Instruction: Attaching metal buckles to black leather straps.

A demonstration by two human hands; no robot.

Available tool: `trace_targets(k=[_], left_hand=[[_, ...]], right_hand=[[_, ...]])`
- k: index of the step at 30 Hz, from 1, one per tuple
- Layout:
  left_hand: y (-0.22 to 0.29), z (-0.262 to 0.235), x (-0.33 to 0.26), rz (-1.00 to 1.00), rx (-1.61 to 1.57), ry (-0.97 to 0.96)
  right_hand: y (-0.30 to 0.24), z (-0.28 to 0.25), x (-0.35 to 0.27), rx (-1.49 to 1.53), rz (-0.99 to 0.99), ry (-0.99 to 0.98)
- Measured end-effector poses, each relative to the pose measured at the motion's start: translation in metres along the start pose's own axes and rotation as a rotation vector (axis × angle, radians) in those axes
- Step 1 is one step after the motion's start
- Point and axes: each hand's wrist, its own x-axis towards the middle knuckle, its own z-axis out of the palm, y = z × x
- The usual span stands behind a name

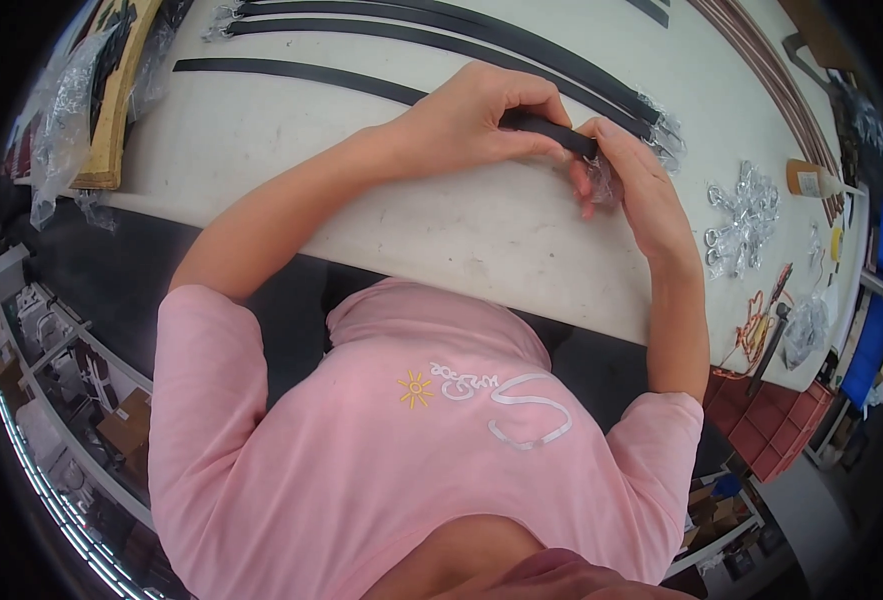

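Observation:
A black strap [296, 72] lies along the white table and runs up into my left hand [461, 118]. My left thumb and fingers pinch it near its end, which is bent up in a short fold. My right hand [643, 180] meets the left one there, its fingers closed at the strap's tip. A bit of clear plastic wrap [604, 185] shows under the right fingers; whatever it wraps is mostly hidden. Beyond my hands lie several more black straps [391, 42], with plastic-wrapped metal clasps [666, 135] at their right ends.
To the right sits a pile of plastic-wrapped metal clasps [743, 218], near an orange bottle [806, 180] and an orange cord [751, 335]. Long brown strips [771, 90] run along the far right. A wooden tray [111, 140] with plastic bags stands left. Below the table's right end is a red crate [776, 420].

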Motion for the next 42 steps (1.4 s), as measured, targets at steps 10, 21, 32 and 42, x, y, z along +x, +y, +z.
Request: trace_targets(k=[10,21,32,42], left_hand=[[0.003,0.004,0.001,-0.082,-0.005,0.058],[-0.002,-0.010,0.009,-0.215,-0.043,-0.141],[0.012,-0.021,0.034,-0.674,-0.314,-0.447],[0.016,-0.018,0.037,-0.676,-0.224,-0.403]], right_hand=[[0.012,-0.004,0.002,-0.117,-0.027,-0.041],[0.017,0.003,0.001,-0.113,-0.096,0.007],[0.017,0.007,0.001,-0.156,-0.088,0.072],[0.017,0.005,0.002,-0.201,-0.104,0.089]])
